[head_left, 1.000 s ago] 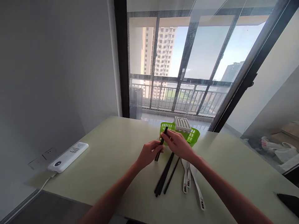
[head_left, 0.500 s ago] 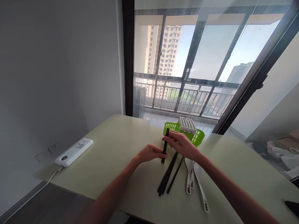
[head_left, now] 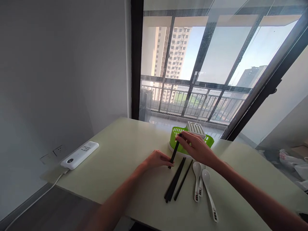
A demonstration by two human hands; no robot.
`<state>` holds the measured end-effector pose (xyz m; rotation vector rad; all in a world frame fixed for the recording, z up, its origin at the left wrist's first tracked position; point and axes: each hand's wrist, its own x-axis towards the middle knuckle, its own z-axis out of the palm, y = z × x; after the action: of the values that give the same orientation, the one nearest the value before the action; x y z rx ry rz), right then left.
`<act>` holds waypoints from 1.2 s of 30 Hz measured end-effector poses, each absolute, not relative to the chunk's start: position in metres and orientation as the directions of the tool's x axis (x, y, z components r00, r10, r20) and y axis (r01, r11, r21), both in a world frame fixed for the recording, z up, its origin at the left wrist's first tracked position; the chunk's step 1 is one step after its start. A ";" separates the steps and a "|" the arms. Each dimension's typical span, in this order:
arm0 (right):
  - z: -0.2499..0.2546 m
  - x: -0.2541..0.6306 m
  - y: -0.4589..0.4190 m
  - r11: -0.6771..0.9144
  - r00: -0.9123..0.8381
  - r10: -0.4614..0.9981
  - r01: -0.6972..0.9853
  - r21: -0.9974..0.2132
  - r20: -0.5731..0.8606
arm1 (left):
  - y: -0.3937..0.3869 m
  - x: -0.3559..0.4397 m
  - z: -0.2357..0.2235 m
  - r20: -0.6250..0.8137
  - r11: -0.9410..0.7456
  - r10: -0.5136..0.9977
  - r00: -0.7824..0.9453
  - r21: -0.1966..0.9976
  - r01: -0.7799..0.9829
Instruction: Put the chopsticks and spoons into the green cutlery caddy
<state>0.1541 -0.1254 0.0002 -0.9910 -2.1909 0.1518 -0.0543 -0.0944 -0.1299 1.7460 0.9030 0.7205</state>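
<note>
Black chopsticks (head_left: 175,152) are held up at a slant between my two hands. My left hand (head_left: 157,159) pinches them near the lower end, and my right hand (head_left: 193,146) grips the upper end, closed. Just behind my right hand stands a green basket (head_left: 173,138) with slotted sides and a white slotted top piece (head_left: 196,129); my arm covers part of it. On the table below lie a bunch of black chopsticks (head_left: 175,180) and a separate chopstick (head_left: 183,180). Right of these, white spoons (head_left: 210,195) lie with their handles toward me.
The pale table (head_left: 115,150) reaches to a glass door with a dark frame. At its left edge, against the wall, lies a white power strip (head_left: 80,155) with a cord. A dark object is cut off at the far right edge.
My right hand has moved slightly right with the upper end of the chopsticks, so they lean more. My left hand stays near their lower end. The view has shifted a little.
</note>
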 end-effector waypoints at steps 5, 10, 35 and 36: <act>0.004 0.160 -0.125 0.657 -0.416 0.726 0.655 -0.373 0.548 | -0.094 -0.054 -0.135 0.005 -0.180 0.843 0.538 0.945 0.272; 0.012 0.170 -0.123 0.629 -0.440 0.759 0.685 -0.367 0.479 | -0.092 -0.053 -0.138 -0.001 -0.155 0.839 0.544 0.958 0.241; 0.048 0.227 0.003 0.523 -0.280 0.774 0.788 -0.324 0.568 | -0.082 -0.041 -0.166 0.218 -0.305 0.923 0.318 0.918 0.255; 0.041 0.227 0.010 0.518 -0.287 0.786 0.789 -0.331 0.547 | -0.082 -0.041 -0.166 0.217 -0.304 0.922 0.321 0.918 0.253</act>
<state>0.2271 0.0098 0.0407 -1.2777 -2.0874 -0.0048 -0.0413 -0.0818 -0.1665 1.7573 1.0562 1.0150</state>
